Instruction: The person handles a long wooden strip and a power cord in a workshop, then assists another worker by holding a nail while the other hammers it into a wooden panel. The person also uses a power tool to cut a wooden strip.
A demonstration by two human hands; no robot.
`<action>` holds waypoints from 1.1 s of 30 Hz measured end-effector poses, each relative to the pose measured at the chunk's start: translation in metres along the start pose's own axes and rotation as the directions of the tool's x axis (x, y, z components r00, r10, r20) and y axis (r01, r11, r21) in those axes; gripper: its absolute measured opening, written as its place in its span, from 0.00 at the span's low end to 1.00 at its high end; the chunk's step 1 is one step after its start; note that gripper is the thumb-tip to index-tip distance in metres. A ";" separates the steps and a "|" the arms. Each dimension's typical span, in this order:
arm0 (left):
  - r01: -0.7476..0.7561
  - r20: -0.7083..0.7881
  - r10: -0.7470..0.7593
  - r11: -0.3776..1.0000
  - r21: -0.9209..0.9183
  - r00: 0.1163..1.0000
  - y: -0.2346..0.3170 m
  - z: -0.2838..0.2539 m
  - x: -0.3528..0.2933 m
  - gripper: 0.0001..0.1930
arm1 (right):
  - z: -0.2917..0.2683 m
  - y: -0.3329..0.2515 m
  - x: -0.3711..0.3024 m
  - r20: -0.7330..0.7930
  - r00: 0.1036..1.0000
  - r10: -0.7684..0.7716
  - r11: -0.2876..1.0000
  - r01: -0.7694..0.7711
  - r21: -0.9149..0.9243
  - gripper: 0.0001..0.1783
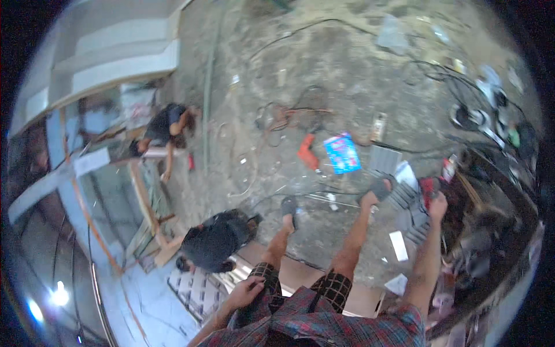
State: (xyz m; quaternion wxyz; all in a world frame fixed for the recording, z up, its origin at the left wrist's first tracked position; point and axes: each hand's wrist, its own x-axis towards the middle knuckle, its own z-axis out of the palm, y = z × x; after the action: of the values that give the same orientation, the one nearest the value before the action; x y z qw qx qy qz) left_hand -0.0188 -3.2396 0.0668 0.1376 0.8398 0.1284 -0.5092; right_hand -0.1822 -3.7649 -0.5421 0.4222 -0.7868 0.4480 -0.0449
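Observation:
Out to the right, my right arm is stretched forward, and my right hand (437, 206) is closed at a red and black object (428, 187) whose kind is blurred. That object lies against a grey ribbed bundle (409, 211), close to a dark wooden box (509, 173) full of odds and ends. Resting on my left thigh, over the checked shorts (267, 276), is my left hand (245, 290), its fingers loosely extended and nothing visible in them.
Ahead on the concrete floor lie an orange tool-shaped object (308, 152), a blue packet (342, 153), a grey panel (384, 160) and loose cables (289, 118). Two people in dark clothes, one crouching (165, 128) and one bent over (217, 241), are at the left near wooden frames (144, 196).

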 end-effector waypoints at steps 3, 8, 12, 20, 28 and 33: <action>0.109 -0.046 -0.108 0.994 0.017 0.993 -0.001 0.024 -0.010 0.18 | -0.008 -0.042 0.040 0.427 0.879 0.214 0.976 -0.182 -0.116 0.21; 0.015 0.107 -0.018 0.999 0.030 0.994 0.014 0.027 0.005 0.19 | -0.026 0.057 0.091 0.271 0.960 0.075 0.996 -0.059 -0.066 0.23; -0.036 0.085 0.037 0.999 -0.011 0.996 0.029 0.029 0.019 0.18 | -0.051 0.064 0.102 0.298 0.948 0.108 0.968 -0.032 -0.248 0.24; 0.007 0.100 0.007 0.989 -0.147 0.995 -0.004 0.064 0.026 0.17 | -0.060 0.034 0.128 0.348 0.937 -0.034 0.812 0.229 -0.537 0.25; -0.045 0.103 0.063 0.985 -0.169 0.993 -0.019 0.095 0.026 0.18 | -0.071 0.017 0.120 0.464 0.884 -0.046 0.678 0.369 -0.636 0.26; -0.144 0.056 0.162 0.960 -0.241 0.985 -0.040 0.099 0.018 0.16 | -0.106 -0.003 0.076 0.376 0.919 -0.117 0.635 0.361 -0.684 0.28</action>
State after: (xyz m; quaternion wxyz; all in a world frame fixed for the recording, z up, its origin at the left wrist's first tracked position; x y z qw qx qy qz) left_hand -0.1060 -3.2367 0.0033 0.2802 0.8052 0.1173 -0.5093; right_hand -0.1828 -3.8866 -0.4951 0.1182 -0.9395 0.2489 0.2034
